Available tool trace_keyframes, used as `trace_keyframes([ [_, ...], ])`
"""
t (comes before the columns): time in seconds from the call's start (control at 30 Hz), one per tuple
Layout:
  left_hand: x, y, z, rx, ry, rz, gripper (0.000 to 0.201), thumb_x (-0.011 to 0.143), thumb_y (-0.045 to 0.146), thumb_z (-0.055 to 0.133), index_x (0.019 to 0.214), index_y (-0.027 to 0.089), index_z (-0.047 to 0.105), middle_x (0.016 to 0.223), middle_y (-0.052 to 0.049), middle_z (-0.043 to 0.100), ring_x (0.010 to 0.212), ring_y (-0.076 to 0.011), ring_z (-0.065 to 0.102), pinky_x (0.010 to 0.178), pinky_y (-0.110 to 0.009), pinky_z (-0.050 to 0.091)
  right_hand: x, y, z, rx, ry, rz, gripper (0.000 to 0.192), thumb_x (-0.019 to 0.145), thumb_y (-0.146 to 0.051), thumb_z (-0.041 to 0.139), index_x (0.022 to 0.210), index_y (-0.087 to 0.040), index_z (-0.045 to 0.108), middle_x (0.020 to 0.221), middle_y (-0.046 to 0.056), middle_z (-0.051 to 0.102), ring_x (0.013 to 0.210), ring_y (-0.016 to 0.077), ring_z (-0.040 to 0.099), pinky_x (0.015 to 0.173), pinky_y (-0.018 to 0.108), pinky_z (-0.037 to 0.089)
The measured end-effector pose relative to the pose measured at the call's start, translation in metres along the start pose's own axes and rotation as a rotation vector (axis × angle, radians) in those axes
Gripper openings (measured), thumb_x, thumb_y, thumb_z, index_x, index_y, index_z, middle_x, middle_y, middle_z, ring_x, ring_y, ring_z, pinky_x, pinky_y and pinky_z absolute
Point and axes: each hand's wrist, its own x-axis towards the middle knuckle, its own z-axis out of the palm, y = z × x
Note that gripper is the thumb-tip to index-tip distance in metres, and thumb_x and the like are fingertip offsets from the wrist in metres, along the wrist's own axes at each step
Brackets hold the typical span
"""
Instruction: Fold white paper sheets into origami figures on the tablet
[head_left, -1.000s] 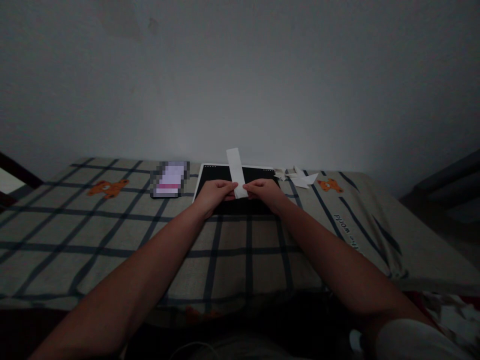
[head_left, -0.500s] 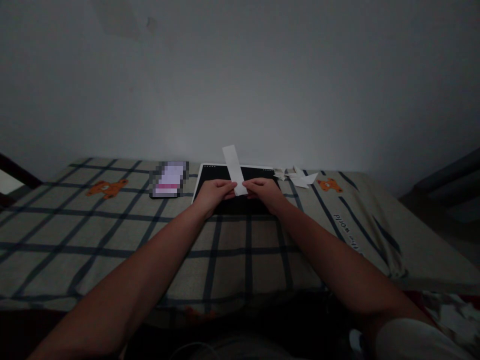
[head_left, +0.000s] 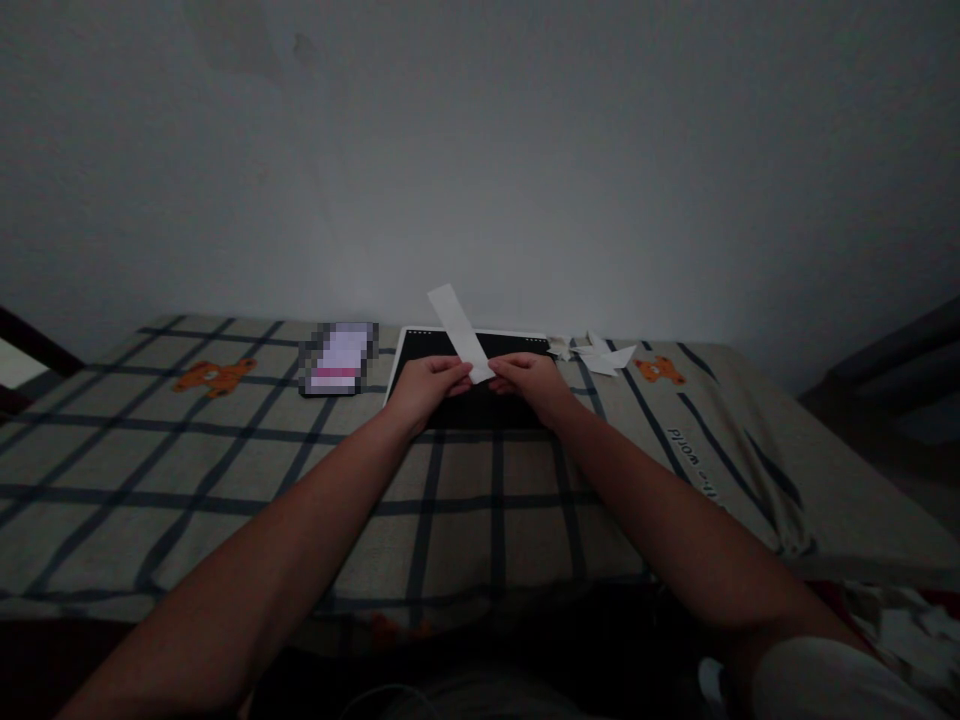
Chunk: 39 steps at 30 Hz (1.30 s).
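Note:
A white paper strip rises between my hands, its upper end leaning to the left. My left hand pinches the strip's lower left edge between thumb and fingers. On the lower right edge, my right hand pinches it the same way. Both hands are above a flat black board with a white border, which they partly hide. To the right of the board lie several folded or crumpled white paper pieces.
A phone with a lit, blurred screen lies left of the board. A checked tablecloth with orange bear prints covers the table. The grey wall stands right behind it. More white scraps show at the lower right.
The paper strip has tilted further left, and its lower end has risen slightly. Both hands keep their pinch and have shifted only a little.

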Motion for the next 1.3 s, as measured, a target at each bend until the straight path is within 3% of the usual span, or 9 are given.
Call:
trace_keyframes([
  [0.4, 0.002, -0.002, -0.001, -0.033, -0.041, -0.029, 0.019, 0.065, 0.020, 0.075, 0.082, 0.013, 0.071, 0.085, -0.006, 0.070, 0.074, -0.0105, 0.062, 0.078, -0.023, 0.050, -0.001, -0.003, 0.001, 0.017, -0.029, 0.079, 0.009, 0.073, -0.018, 0.067, 0.079, -0.012, 0.066, 0.065, 0.003, 0.066, 0.057, 0.0083, 0.061, 0.056, 0.019, 0.051],
  [0.7, 0.001, -0.001, -0.002, -0.007, -0.032, -0.039, 0.019, 0.065, 0.023, 0.075, 0.079, 0.011, 0.069, 0.076, -0.005, 0.068, 0.068, -0.0102, 0.061, 0.073, -0.024, 0.051, 0.001, 0.003, -0.003, -0.195, -0.027, -0.082, 0.022, 0.072, -0.034, 0.067, 0.078, -0.013, 0.069, 0.059, 0.004, 0.066, 0.052, 0.0108, 0.060, 0.055, 0.025, 0.050],
  [1.1, 0.000, 0.000, -0.001, 0.059, 0.020, -0.024, 0.023, 0.065, 0.032, 0.075, 0.074, 0.012, 0.067, 0.064, -0.002, 0.062, 0.060, -0.0095, 0.058, 0.065, -0.023, 0.051, 0.003, 0.007, -0.006, -0.279, -0.083, -0.124, 0.025, 0.073, -0.039, 0.065, 0.074, -0.014, 0.068, 0.060, 0.004, 0.066, 0.052, 0.0110, 0.059, 0.054, 0.025, 0.048],
  [1.3, -0.001, 0.001, -0.002, 0.093, -0.002, -0.021, 0.021, 0.066, 0.030, 0.074, 0.069, 0.011, 0.066, 0.062, -0.002, 0.063, 0.058, -0.0093, 0.057, 0.062, -0.022, 0.050, 0.002, 0.007, -0.004, -0.198, -0.111, -0.078, 0.024, 0.072, -0.038, 0.066, 0.075, -0.014, 0.066, 0.061, 0.003, 0.065, 0.054, 0.0111, 0.059, 0.055, 0.025, 0.048],
])
